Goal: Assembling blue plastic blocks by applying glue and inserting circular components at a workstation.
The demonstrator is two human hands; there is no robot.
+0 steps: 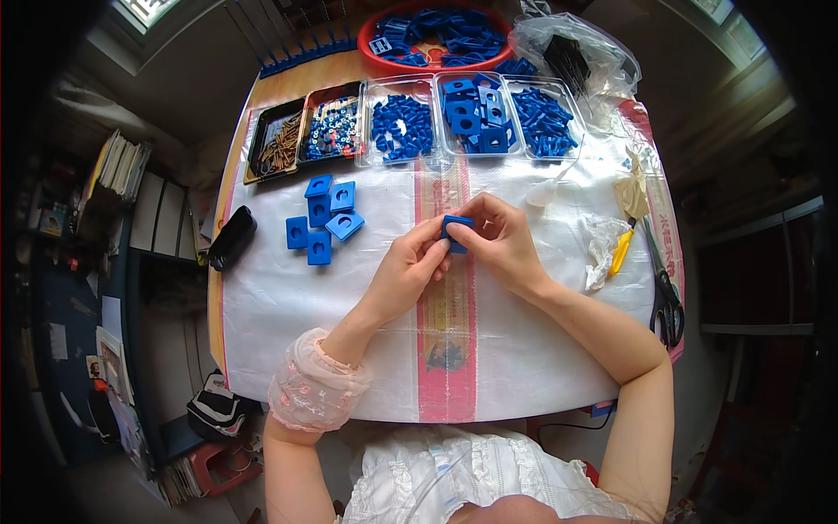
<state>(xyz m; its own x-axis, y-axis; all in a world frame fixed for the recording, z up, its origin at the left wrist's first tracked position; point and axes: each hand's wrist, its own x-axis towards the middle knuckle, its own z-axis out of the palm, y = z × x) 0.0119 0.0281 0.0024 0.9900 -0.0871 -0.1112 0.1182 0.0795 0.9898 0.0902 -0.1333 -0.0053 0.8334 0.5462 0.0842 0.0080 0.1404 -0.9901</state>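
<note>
Between my two hands, over the middle of the table, is a small blue plastic piece. My left hand pinches its left side with thumb and fingers. On the other side my right hand grips it, the thumb lying across its front. My fingers cover much of the piece. To the left of my hands lie several square blue pieces with round holes, loosely grouped, some overlapping. Beyond my hands stands a clear tray of similar blue square pieces.
More trays hold brown screws, small mixed parts and small blue parts. Behind them sits a red basin full of blue pieces. Black scissors and a yellow-handled cutter lie right; a black case lies left.
</note>
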